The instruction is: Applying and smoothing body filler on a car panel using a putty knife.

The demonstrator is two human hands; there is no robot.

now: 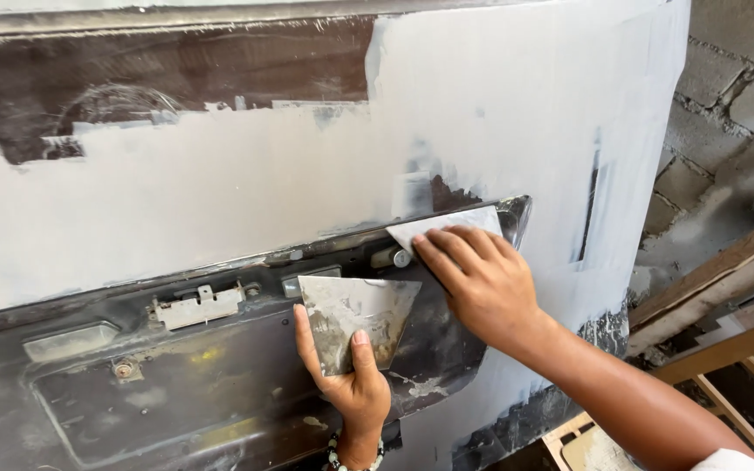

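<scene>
1. A flat metal spreader [353,318], smeared with grey filler, is gripped by the left hand [348,375], thumb across its face, fingers curled behind, wrist below with a beaded bracelet [335,455].
2. A smaller pale spreader [443,224] is pressed under the flattened fingers of the right hand [475,283], forearm reaching in from the lower right.
3. Both blades are held against the car body panel [220,201], at the edge of its dark recess [133,384].

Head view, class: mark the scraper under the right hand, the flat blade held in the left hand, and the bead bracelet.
Scraper [434,225], head view, on its pale blade above the fingertips.
Flat blade [351,314], head view, on the middle of its smeared face.
Bead bracelet [335,455], head view, on the beads at the wrist's left side.
</scene>
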